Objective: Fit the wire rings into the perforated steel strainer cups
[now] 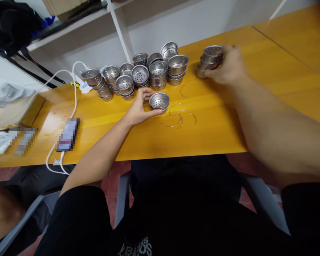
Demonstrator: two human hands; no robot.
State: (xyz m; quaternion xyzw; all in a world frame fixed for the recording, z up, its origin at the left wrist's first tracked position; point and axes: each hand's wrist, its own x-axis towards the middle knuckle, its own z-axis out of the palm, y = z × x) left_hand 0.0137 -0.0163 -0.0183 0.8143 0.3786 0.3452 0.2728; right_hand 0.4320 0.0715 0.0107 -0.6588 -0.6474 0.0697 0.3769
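My left hand (139, 106) curls around the left side of a short stack of perforated metal cups (159, 101) on the yellow table (213, 131), fingers touching its rim. My right hand (229, 65), blurred, grips a taller stack of the same cups (210, 58) further back on the right. Several thin wire rings (179, 115) lie on the table just right of the left hand's stack.
Many more stacked perforated cups (138, 76) crowd the table's far edge by the wall. A white cable and power strip (75, 89) run down the left, beside a phone (68, 134). Papers (5, 117) lie far left. A shelf frame (120, 32) stands behind.
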